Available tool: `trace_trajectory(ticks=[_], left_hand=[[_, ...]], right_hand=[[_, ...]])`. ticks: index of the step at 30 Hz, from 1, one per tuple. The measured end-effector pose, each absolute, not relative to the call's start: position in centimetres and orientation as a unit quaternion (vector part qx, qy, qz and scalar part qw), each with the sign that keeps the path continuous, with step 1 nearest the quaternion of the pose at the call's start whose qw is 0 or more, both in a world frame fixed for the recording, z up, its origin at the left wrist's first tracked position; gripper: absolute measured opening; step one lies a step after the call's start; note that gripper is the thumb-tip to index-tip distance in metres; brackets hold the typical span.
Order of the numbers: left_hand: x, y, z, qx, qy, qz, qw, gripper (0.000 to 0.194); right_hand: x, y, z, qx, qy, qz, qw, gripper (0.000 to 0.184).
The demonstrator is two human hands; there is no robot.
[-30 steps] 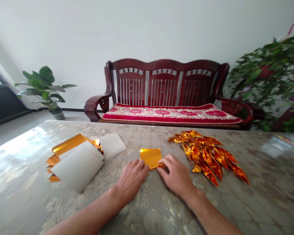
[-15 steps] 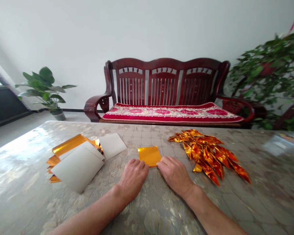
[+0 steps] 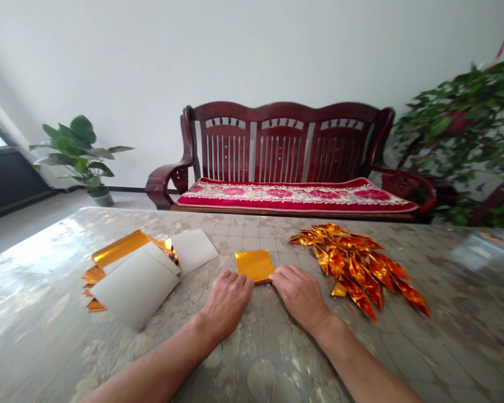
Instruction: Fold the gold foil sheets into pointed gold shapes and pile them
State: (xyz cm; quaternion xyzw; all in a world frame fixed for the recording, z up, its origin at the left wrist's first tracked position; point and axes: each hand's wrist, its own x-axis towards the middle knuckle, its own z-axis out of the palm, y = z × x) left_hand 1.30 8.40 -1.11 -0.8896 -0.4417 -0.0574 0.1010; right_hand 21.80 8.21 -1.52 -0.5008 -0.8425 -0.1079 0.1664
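A small folded sheet of gold foil paper (image 3: 254, 265) lies flat on the table between my hands. My left hand (image 3: 231, 298) is closed, its fingertips at the paper's near left corner. At the near right corner, my right hand (image 3: 299, 294) grips the edge with its fingers pressed together. Both thumbs are mostly hidden. To the left lies a fanned stack of white-backed gold sheets (image 3: 136, 285). A pile of folded gold foil pieces (image 3: 359, 266) with pointed ends sits to the right.
The table (image 3: 260, 364) has a patterned, glossy cover. A clear plastic bag (image 3: 479, 250) lies at its right side. Behind the far edge stands a dark red wooden bench (image 3: 281, 145) with a floral cushion. Potted plants (image 3: 82, 148) flank the bench.
My right thumb and fingers have moved from an open pinch at the paper's right side to pressing its near right corner. The paper has shifted slightly left and away from me.
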Motion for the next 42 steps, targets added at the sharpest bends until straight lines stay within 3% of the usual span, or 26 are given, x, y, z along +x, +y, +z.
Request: trace_trajectory(ticks=[9,15,19,23,28,31,33,35,39,42], left_hand=[[1.4,7.9,-1.0,-0.889,-0.43,-0.142,0.067,0.024],[1.4,9.2,-1.8,-0.726,-0.549,-0.363,-0.201,0.027],[2.3,9.2,-1.4,-0.566,-0.477,-0.49,-0.461,0.022],[3.0,8.3,-0.9,-0.458,-0.422,-0.49,-0.61,0.033],[2.9,8.0,-1.1,-0.421,-0.397,-0.452,-0.679,0.038],[2.6,8.3,-1.3,-0.444,-0.41,-0.437,-0.666,0.042],[2.2,8.4,-1.3,-0.497,-0.454,-0.426,-0.605,0.05],[1.7,8.4,-1.3,-0.58,-0.508,-0.425,-0.474,0.049],[0.7,8.2,-1.1,-0.732,-0.511,-0.428,-0.138,0.016],[0.4,8.2,-1.0,-0.811,-0.452,-0.371,-0.016,0.047]], right_hand=[[21.7,8.0,-1.2,-0.445,-0.837,-0.129,0.292,0.024],[21.0,7.3,-1.2,-0.45,-0.777,-0.084,0.432,0.028],[20.2,6.6,-1.2,-0.425,-0.813,-0.029,0.396,0.033],[19.2,6.1,-1.0,-0.417,-0.837,-0.04,0.352,0.041],[19.2,6.3,-1.0,-0.399,-0.85,-0.085,0.334,0.02],[20.0,6.5,-1.1,-0.396,-0.843,-0.093,0.351,0.022],[20.6,6.7,-1.2,-0.409,-0.831,-0.089,0.367,0.026],[21.2,7.1,-1.4,-0.434,-0.811,-0.079,0.383,0.028],[22.0,7.7,-1.9,-0.471,-0.782,-0.06,0.403,0.027],[22.2,7.9,-2.3,-0.478,-0.774,-0.04,0.412,0.027]])
